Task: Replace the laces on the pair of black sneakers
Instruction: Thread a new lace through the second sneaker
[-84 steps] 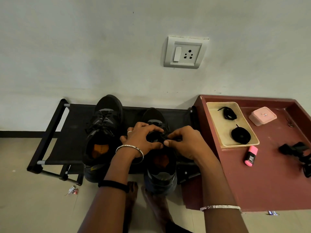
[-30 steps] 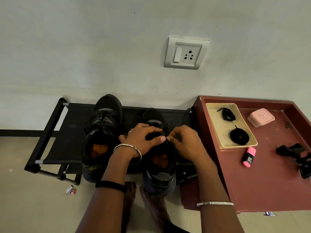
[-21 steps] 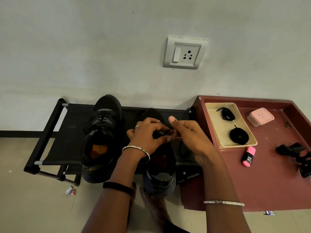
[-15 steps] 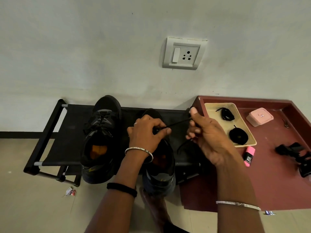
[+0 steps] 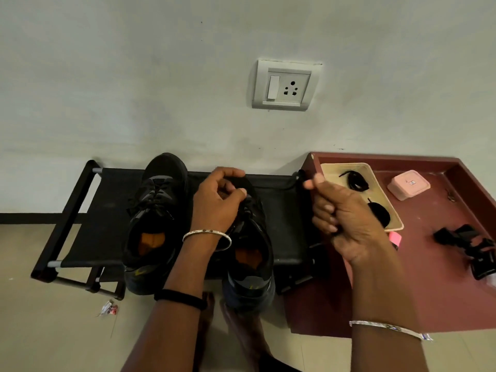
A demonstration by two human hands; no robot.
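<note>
Two black sneakers stand on a black shoe rack (image 5: pixel 80 210). The left sneaker (image 5: pixel 157 210) is laced. My left hand (image 5: pixel 217 202) curls over the eyelet area of the right sneaker (image 5: pixel 251 253) and holds it there, hiding most of the lacing. My right hand (image 5: pixel 341 216) is raised to the right of that shoe, with thumb and forefinger pinched and the other fingers curled. It holds a black lace drawn from the shoe, which is hard to make out against the dark rack. Two coiled black laces (image 5: pixel 355 179) (image 5: pixel 379 213) lie in a beige tray (image 5: pixel 330 167).
The tray sits on a maroon table (image 5: pixel 429 285) beside the rack, with a pink box (image 5: pixel 408 183), a pink highlighter (image 5: pixel 394 238) and black clips (image 5: pixel 467 242). A wall socket (image 5: pixel 285 87) is above. A wrapper (image 5: pixel 108 310) lies on the floor, and bare feet (image 5: pixel 241 331) are below the shoes.
Both hands were together on the right sneaker's lacing. My right hand has since pulled away to the right and upward with a lace, while my left hand stayed on the shoe.
</note>
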